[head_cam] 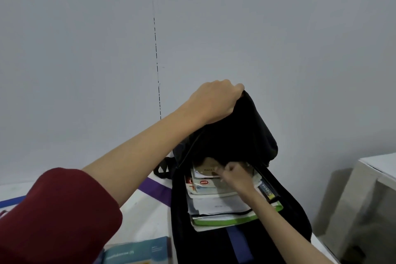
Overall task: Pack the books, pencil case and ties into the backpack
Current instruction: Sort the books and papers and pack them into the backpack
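black backpack [235, 141] lying on the white table [147, 210], mouth gaping toward the camera, taken here as the landmark. upper flap lifted high, probably to keep the opening wide for loading. inside the backpack's mouth, a stack of books [216, 206] lying flat with a green-edged one at the bottom, stepped so the upper covers sit deeper in; likely pushed home one after another. just left of the backpack's near end, at the bottom edge, a teal book [139, 252] on the table, judged still to be packed. left of the backpack's middle, a purple stripe [154, 188] across the table. right of the backpack, well apart, a pale box [368, 195]. at the top of the backpack's raised flap, left hand [214, 100] clenched around the fabric, pulling it up, red sleeve [55, 214] on the forearm. deep in the backpack's mouth, on the topmost books, right hand [235, 174] with fingers curled at a cover's edge, seemingly pinching or nudging it inward; cannot tell for sure if grasping or only pressing. no pencil case or ties visible anywhere; possibly already inside, cannot tell.
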The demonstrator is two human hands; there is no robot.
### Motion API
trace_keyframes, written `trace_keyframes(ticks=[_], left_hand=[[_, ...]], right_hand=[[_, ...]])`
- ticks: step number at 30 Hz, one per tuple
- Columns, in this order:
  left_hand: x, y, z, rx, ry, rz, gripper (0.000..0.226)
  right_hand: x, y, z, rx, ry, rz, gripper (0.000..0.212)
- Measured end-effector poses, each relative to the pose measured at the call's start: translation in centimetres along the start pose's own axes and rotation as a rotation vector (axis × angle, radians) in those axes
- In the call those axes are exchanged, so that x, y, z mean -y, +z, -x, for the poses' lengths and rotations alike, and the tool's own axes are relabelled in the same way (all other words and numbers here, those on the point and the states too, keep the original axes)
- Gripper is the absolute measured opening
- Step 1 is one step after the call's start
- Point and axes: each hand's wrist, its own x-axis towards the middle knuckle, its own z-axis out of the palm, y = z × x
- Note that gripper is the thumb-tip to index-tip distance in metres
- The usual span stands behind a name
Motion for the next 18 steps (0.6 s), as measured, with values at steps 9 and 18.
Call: trace_keyframes(ticks=[9, 18], left_hand=[[0.4, -0.1, 0.1, 0.013, -0.007, 0.044, 0.023], [0.8, 0.4, -0.2, -0.012, -0.018, 0.074, 0.029]], right_hand=[[-3.5, -0.9, -3.4, -0.107, -0.415, 0.722, 0.038], [-2.8, -0.3, -5.0, -0.076, -0.32, 0.651, 0.034]])
